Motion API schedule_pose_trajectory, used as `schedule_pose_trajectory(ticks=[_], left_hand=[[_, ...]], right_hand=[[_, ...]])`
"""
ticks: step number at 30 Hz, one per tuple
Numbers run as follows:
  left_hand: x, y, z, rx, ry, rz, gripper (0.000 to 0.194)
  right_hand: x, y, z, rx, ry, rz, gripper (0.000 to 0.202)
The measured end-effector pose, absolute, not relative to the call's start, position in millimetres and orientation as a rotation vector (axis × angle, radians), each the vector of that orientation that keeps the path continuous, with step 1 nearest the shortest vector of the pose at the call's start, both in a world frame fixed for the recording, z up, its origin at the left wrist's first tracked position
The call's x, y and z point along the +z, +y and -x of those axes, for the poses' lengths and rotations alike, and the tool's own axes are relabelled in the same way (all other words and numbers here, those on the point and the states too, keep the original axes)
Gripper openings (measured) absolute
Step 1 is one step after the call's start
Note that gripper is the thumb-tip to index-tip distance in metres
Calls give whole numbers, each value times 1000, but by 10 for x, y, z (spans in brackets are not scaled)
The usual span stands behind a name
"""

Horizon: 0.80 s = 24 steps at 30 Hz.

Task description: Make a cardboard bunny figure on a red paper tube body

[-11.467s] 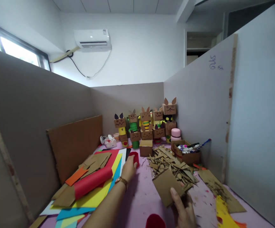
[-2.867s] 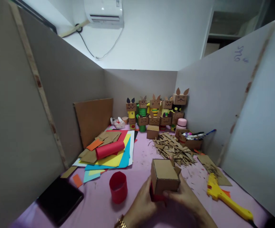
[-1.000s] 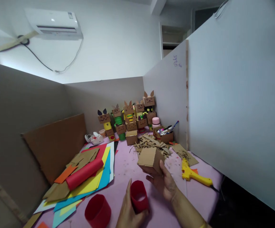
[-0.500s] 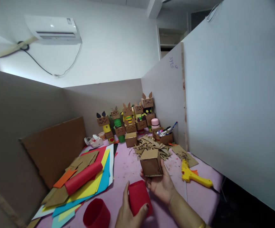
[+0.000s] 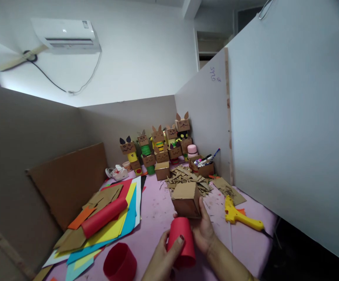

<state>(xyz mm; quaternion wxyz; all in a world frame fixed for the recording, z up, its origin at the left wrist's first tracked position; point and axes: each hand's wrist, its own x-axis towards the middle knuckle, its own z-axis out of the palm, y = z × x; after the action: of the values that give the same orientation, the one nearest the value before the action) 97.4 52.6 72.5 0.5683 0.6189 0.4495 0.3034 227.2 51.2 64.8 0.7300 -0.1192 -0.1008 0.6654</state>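
My left hand [image 5: 165,253] is wrapped round a red paper tube [image 5: 184,238], thumb across its near side. Its upper end sits right under a brown cardboard box [image 5: 186,199]; whether the two touch I cannot tell. My right hand [image 5: 205,232] holds that box from below and the right, fingers along its side. A second, wider red paper tube [image 5: 119,261] stands on the pink tabletop to the left of my hands, its open top facing up. To the right lies a yellow hot glue gun [image 5: 241,216].
Coloured paper sheets [image 5: 131,212] with cardboard pieces and a red roll [image 5: 105,218] lie at left. Cardboard scraps [image 5: 184,175] are heaped beyond my hands. Several cardboard animal figures [image 5: 159,136] stand at the back, beside a box of markers [image 5: 203,166]. Partitions [image 5: 289,117] flank the table.
My left hand has tilted the red tube more upright and brought it right and up, up against the cardboard box's lower side. The box in my right hand has barely moved.
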Motion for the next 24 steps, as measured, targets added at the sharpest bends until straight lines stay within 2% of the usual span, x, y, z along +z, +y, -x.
schedule_pose_trajectory(ticks=[13, 18, 21, 22, 24], left_hand=[[565, 519, -1106, 767, 1125, -1264, 64], [490, 521, -1091, 756, 958, -951, 83], [430, 484, -1059, 869, 911, -979, 95], [414, 472, -1042, 926, 885, -1043, 94], [395, 453, -1000, 1032, 847, -1167, 79]], right_hand=[[588, 605, -2285, 1222, -40, 386, 39], [556, 629, -2272, 1155, -7, 411, 39], [571, 620, -2263, 1156, -16, 416, 42], [576, 616, -2259, 1158, -27, 413, 42], [581, 610, -2249, 1160, -58, 401, 41]])
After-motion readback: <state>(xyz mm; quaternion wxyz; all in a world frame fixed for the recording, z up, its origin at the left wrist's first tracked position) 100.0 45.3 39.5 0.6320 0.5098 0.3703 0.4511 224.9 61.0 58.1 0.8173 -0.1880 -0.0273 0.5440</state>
